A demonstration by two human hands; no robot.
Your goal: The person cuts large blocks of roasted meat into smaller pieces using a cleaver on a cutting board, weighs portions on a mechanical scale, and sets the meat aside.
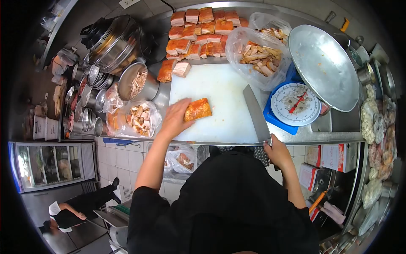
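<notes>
On the white cutting board (228, 82) lies a block of roast pork belly (198, 109) with browned, crackled skin facing up. My left hand (175, 117) holds its left end, with the fingers along the far side and the thumb near the front. At the board's front right edge, my right hand (278, 151) is wrapped round the handle of a large kitchen knife (255, 109). The wide blade points away from me over the board, apart from the pork. Two more roast pork pieces, one browned (166, 70) and one pale (182, 69), sit at the board's far left corner.
Rows of roast pork blocks (207, 27) fill the back of the steel counter. Bagged pork strips (260, 59) and a blue scale (295, 103) with a metal pan (323, 67) stand right. A steel pot (138, 82) and bagged chunks (141, 118) are left. Another person (80, 207) is behind, lower left.
</notes>
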